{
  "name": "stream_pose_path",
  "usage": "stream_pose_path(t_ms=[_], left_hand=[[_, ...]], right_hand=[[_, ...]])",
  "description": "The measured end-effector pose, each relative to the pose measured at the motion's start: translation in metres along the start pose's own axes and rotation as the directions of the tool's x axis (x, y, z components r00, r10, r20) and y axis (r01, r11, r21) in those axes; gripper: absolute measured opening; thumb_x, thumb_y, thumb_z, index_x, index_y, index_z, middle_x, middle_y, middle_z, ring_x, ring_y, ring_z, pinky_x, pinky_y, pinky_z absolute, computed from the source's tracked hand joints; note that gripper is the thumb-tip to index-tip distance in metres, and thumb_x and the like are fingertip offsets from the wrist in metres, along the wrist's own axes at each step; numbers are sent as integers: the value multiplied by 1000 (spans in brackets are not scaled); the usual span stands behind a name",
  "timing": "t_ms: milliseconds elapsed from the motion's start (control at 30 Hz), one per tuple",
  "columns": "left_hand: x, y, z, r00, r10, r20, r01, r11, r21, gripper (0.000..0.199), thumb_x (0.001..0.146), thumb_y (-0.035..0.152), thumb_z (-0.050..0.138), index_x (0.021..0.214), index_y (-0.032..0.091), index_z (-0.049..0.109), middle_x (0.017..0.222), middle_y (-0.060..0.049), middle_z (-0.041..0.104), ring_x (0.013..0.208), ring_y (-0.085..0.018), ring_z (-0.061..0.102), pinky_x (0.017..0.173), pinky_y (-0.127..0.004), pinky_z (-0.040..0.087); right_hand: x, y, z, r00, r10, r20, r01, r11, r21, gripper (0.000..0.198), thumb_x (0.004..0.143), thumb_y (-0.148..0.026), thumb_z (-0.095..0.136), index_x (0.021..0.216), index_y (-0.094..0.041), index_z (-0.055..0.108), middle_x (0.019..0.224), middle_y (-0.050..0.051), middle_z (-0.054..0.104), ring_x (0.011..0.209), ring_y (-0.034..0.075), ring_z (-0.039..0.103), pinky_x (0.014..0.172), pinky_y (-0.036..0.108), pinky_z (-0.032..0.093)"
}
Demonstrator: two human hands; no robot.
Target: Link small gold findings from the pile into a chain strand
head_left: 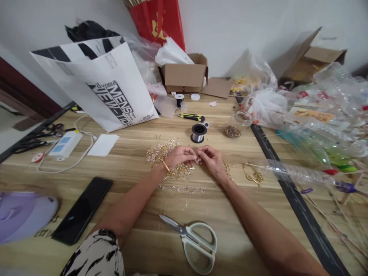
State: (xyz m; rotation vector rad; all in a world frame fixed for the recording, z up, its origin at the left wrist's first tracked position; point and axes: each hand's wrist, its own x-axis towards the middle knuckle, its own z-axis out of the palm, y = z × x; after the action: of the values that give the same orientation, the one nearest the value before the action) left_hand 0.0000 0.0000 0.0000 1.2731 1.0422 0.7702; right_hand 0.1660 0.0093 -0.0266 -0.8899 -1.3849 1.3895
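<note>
My left hand point(181, 156) and my right hand point(211, 158) meet over the middle of the table, fingertips pinched close together. Between them is a small, shiny curved piece point(197, 160), too small to name for sure; both hands seem to grip it. Under and beside my left hand spreads a pile of gold and silver beads or jewellery bits point(161, 152). Below it lies a silver chain point(181, 189). Gold chains point(254, 175) lie to the right of my right hand. A spool of silvery wire point(198, 133) stands just beyond my hands.
White-handled scissors point(199, 245) lie in front, a black phone point(83, 211) at left. Behind are a utility knife point(190, 117), a bead jar point(237, 125), a cardboard box point(186, 78) and a white paper bag point(100, 84). Plastic bottles point(330, 130) crowd the right.
</note>
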Motion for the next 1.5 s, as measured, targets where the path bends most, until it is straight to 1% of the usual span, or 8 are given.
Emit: stream_pose_path(t_ms=[167, 500, 700, 833, 933, 1200, 1300, 1500], left_hand=[[0, 0, 3, 1000, -20, -19, 20, 1000, -14, 17, 70, 24, 70, 73, 8, 64, 58, -2, 64, 52, -8, 57, 51, -19, 43], [1, -1, 2, 1000, -15, -2, 15, 1000, 1, 16, 73, 25, 66, 72, 8, 66, 58, -3, 65, 52, -8, 57, 52, -19, 43], [2, -1, 2, 1000, -16, -4, 16, 1000, 15, 16, 72, 25, 67, 71, 8, 66, 59, -3, 66, 52, -8, 57, 53, -19, 44], [1, -1, 0, 1000, -9, 5, 9, 999, 32, 21, 73, 29, 67, 73, 8, 67, 63, -5, 67, 53, -8, 58, 53, -20, 45], [2, -2, -1, 1000, -7, 4, 7, 999, 46, 23, 74, 31, 67, 73, 8, 67, 62, -5, 67, 54, -9, 59, 54, -20, 45], [5, -8, -2, 1000, 3, -1, -3, 997, 79, 18, 70, 25, 71, 73, 8, 67, 61, -2, 65, 53, -7, 57, 52, -18, 45], [5, -9, -2, 1000, -3, -10, 3, 998, 59, 17, 69, 24, 72, 72, 9, 65, 60, -2, 65, 53, -7, 58, 53, -18, 46], [0, -1, 3, 997, -3, -73, 0, 999, -39, 18, 67, 23, 74, 68, 9, 63, 55, -1, 64, 50, -8, 58, 51, -19, 44]], right_hand=[[0, 2, 1, 1000, -18, 3, 18, 999, -29, 27, 74, -43, 66, 79, -17, 61, 62, -1, 57, 50, 10, 50, 48, 23, 43], [1, 9, -1, 996, -93, 5, 93, 991, -101, 22, 77, -38, 64, 77, -16, 61, 59, -2, 56, 51, 9, 49, 49, 21, 40], [1, 6, 1, 999, -51, -4, 51, 998, -48, 23, 75, -38, 66, 78, -16, 60, 57, -3, 56, 49, 9, 49, 47, 21, 40], [0, 2, 2, 999, -35, -17, 35, 999, -21, 23, 74, -38, 67, 76, -16, 60, 57, -3, 57, 50, 10, 52, 49, 22, 43], [0, 0, 2, 999, -26, -18, 26, 999, -18, 23, 74, -37, 67, 76, -16, 60, 56, -2, 57, 50, 10, 52, 49, 22, 43], [0, -1, 2, 1000, -14, 11, 14, 1000, 20, 23, 74, -37, 68, 76, -15, 61, 57, -3, 57, 48, 8, 50, 48, 20, 42], [0, -2, 2, 1000, 14, 25, -15, 999, 44, 25, 72, -39, 69, 76, -16, 61, 56, -3, 58, 48, 9, 51, 49, 21, 43], [0, -7, 3, 997, 53, 58, -57, 995, 83, 26, 72, -41, 70, 77, -17, 60, 55, -3, 59, 48, 9, 53, 51, 22, 44]])
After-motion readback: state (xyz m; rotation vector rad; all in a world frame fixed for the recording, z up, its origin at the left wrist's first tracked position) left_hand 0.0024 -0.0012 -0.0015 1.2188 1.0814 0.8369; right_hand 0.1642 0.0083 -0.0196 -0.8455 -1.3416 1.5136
